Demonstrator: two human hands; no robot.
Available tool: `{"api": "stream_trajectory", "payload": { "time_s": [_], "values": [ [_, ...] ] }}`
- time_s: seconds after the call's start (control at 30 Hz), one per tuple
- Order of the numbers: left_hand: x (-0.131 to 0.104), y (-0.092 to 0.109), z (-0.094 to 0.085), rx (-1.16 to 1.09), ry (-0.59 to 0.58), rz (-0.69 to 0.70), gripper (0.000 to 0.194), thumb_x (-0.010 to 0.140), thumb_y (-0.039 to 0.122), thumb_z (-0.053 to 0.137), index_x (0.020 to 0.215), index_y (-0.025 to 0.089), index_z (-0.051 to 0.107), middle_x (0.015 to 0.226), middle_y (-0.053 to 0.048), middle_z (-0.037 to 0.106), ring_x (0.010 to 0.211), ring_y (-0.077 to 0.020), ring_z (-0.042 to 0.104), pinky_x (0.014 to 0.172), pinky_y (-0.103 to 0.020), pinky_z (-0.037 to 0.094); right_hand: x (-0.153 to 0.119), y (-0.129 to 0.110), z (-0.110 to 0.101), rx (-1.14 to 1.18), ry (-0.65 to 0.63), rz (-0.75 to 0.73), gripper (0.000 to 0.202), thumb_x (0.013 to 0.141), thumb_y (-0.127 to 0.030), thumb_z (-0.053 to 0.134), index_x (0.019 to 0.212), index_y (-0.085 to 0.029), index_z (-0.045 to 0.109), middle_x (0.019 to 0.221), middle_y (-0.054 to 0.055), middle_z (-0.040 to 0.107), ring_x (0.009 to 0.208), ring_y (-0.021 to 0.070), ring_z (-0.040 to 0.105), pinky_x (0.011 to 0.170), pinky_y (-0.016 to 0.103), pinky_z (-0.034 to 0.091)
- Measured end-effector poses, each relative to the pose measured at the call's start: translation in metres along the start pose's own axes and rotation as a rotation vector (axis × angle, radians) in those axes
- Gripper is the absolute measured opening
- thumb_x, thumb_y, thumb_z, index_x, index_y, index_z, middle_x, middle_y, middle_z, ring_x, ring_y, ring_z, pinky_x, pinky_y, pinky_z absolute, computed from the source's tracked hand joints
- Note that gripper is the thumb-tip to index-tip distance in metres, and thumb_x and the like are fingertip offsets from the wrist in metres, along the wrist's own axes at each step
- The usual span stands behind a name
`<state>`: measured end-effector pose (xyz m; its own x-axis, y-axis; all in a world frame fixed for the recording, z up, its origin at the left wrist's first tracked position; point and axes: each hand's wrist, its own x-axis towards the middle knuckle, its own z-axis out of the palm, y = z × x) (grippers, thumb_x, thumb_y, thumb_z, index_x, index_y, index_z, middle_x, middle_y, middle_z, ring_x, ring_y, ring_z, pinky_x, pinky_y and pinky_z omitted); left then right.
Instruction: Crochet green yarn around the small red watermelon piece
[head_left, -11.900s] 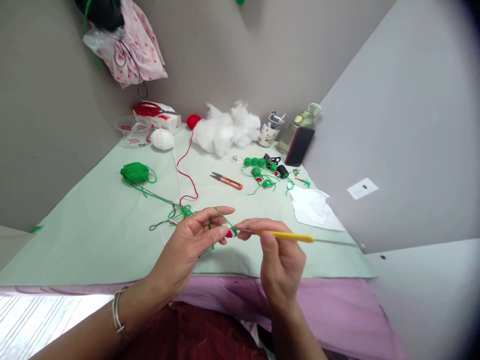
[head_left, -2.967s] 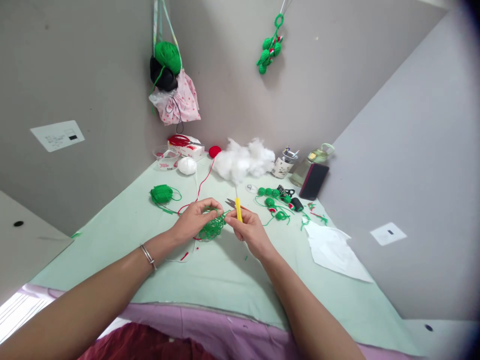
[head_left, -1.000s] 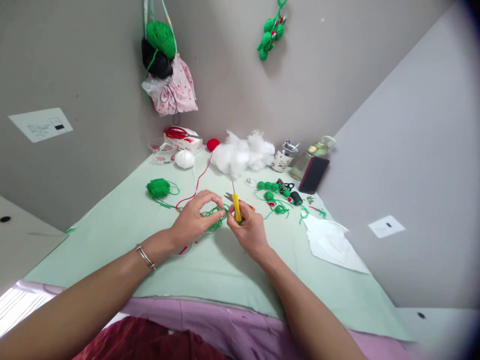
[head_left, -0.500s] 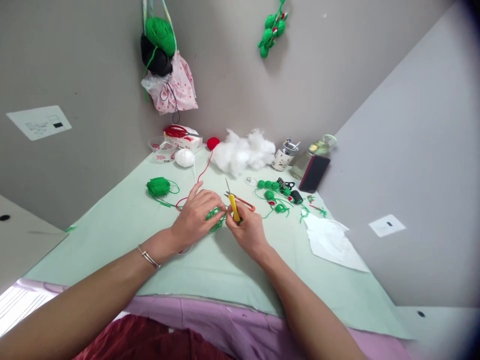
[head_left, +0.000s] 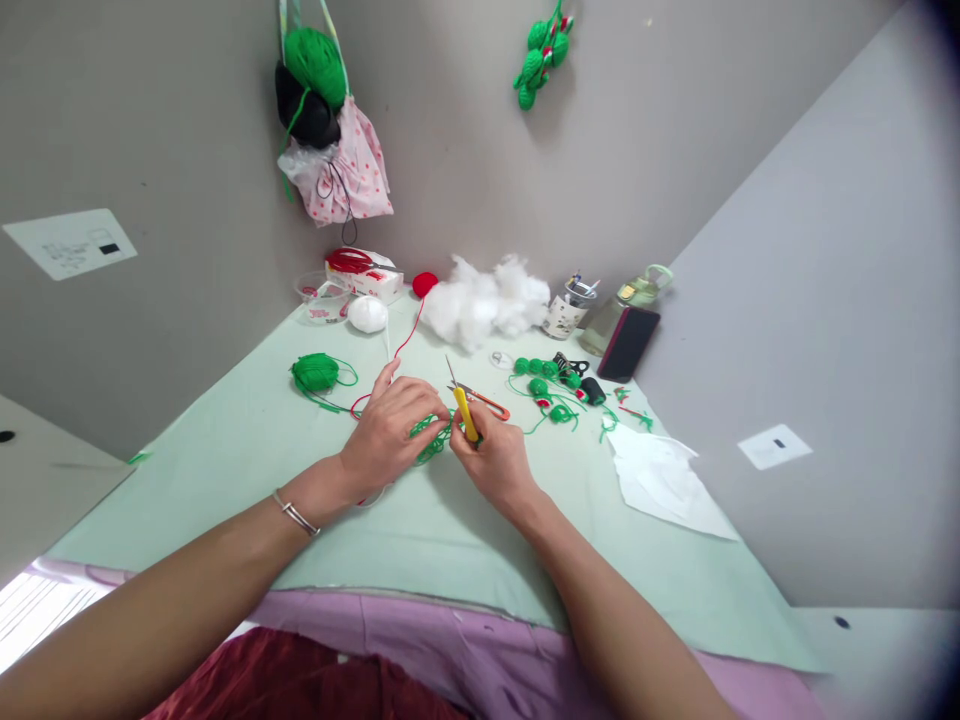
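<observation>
With the left hand (head_left: pixel 390 422) and the right hand (head_left: pixel 495 452) as centre of the clock, free passage is at 6 o'clock, over the bare counter (head_left: pixel 457 550) between the forearms (head_left: pixel 592 570). At 9 o'clock there is also wide room. At 12 o'clock the way is hindered: first the hook (head_left: pixel 465 412), then the orange snips (head_left: pixel 487 402), farther the white stuffing (head_left: pixel 480 308). The green yarn ball (head_left: pixel 315 373) blocks 10 o'clock; a red thread (head_left: pixel 413 325) crosses 11. Green balls (head_left: pixel 537 388) with loose tails occupy 2; at 3, past a free strip, lies white paper (head_left: pixel 664 480).
</observation>
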<state>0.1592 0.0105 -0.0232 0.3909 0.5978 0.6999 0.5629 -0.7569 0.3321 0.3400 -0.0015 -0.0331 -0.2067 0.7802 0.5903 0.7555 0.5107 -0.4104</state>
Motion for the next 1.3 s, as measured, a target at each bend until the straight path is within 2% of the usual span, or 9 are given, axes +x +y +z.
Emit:
{"api": "stream_trajectory", "payload": {
  "time_s": [0.27, 0.47, 0.63, 0.77, 0.97, 1.3],
  "values": [
    [0.000, 0.002, 0.000, -0.004, -0.012, -0.008, 0.010, 0.093, 0.015, 0.056, 0.088, 0.023, 0.061, 0.092, -0.002, 0.073, 0.100, -0.0206, 0.065, 0.119, -0.056, 0.026, 0.000, 0.000, 0.000, 0.045, -0.034, 0.045, 0.006, 0.079, -0.022, 0.048, 0.077, -0.022, 0.053, 0.054, -0.003, 0.054, 0.046, 0.0130, 0.045, 0.051, 0.023, 0.030],
    [0.001, 0.003, 0.000, -0.008, -0.033, -0.013, 0.010, 0.090, 0.014, 0.057, 0.087, 0.022, 0.061, 0.092, -0.002, 0.072, 0.102, -0.0207, 0.065, 0.119, -0.056, 0.026, 0.002, -0.002, -0.001, 0.183, -0.078, 0.156, 0.004, 0.077, -0.024, 0.052, 0.075, -0.022, 0.055, 0.056, -0.004, 0.050, 0.049, 0.0122, 0.040, 0.053, 0.024, 0.031],
    [0.003, 0.001, -0.002, -0.138, 0.045, -0.124, 0.008, 0.089, 0.017, 0.060, 0.084, 0.022, 0.062, 0.089, -0.002, 0.071, 0.096, -0.0193, 0.066, 0.117, -0.054, 0.030, 0.011, -0.006, -0.012, 0.394, -0.131, 0.306, 0.009, 0.080, -0.028, 0.054, 0.074, -0.021, 0.055, 0.059, -0.005, 0.046, 0.053, 0.0114, 0.040, 0.052, 0.023, 0.034],
    [0.005, 0.000, -0.005, -0.258, 0.043, -0.207, 0.008, 0.089, 0.020, 0.062, 0.082, 0.022, 0.065, 0.091, -0.002, 0.072, 0.095, -0.0195, 0.067, 0.117, -0.054, 0.030, 0.016, -0.008, -0.021, 0.585, -0.225, 0.405, 0.020, 0.085, -0.038, 0.055, 0.080, -0.019, 0.059, 0.054, -0.007, 0.041, 0.046, 0.0099, 0.038, 0.045, 0.022, 0.033],
    [0.003, -0.001, -0.003, -0.266, 0.032, -0.145, 0.006, 0.090, 0.020, 0.063, 0.086, 0.023, 0.067, 0.091, -0.002, 0.073, 0.095, -0.0185, 0.066, 0.118, -0.053, 0.029, 0.017, -0.011, -0.023, 0.724, -0.251, 0.473, 0.026, 0.083, -0.045, 0.062, 0.079, -0.019, 0.062, 0.053, -0.007, 0.041, 0.045, 0.0083, 0.037, 0.044, 0.022, 0.030],
    [0.002, 0.000, 0.000, -0.180, 0.058, -0.085, 0.008, 0.091, 0.018, 0.061, 0.085, 0.022, 0.065, 0.087, -0.001, 0.073, 0.097, -0.0191, 0.067, 0.118, -0.053, 0.030, 0.018, -0.015, -0.024, 0.783, -0.272, 0.513, 0.020, 0.077, -0.037, 0.065, 0.075, -0.018, 0.060, 0.057, -0.007, 0.044, 0.049, 0.0079, 0.038, 0.047, 0.022, 0.029]
  ]
}}
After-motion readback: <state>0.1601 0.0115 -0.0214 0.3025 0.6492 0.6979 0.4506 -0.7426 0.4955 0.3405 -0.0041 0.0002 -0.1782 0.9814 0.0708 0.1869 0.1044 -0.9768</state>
